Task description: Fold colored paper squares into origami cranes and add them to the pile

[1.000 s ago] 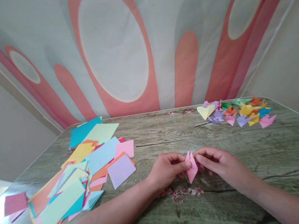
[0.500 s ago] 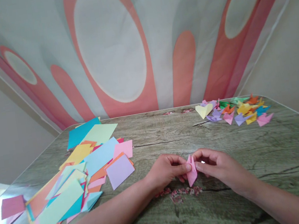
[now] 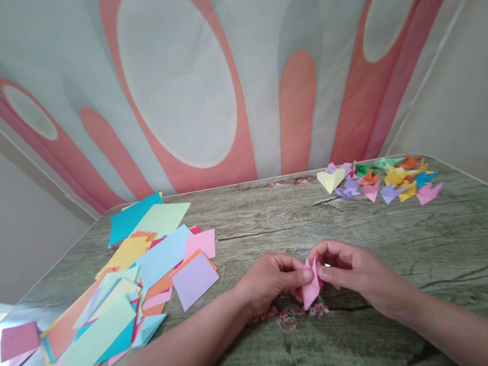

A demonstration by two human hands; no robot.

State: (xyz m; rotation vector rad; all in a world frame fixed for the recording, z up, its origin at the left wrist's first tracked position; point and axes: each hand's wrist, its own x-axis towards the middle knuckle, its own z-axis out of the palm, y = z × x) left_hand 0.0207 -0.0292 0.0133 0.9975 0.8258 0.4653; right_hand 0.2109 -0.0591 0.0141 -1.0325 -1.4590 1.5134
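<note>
A small folded pink paper (image 3: 311, 290) is held between both hands, its pointed end down and two narrow points up. My left hand (image 3: 276, 277) pinches its left side, thumb across the front. On the other side my right hand (image 3: 341, 263) has its thumb and index finger closed on the right upper edge. The remaining fingertips are partly hidden behind the paper.
Loose coloured sheets (image 3: 96, 333) lie piled at the left, with a lilac sheet (image 3: 195, 281) nearest the hands. Several folded paper figures (image 3: 392, 192) and a pale yellow paper heart (image 3: 331, 180) sit at the back right of the wooden table (image 3: 260, 229).
The pink paper has tilted slightly, its lower tip shifting left and down. The right fingers have moved a little left and up along its upper edge.
</note>
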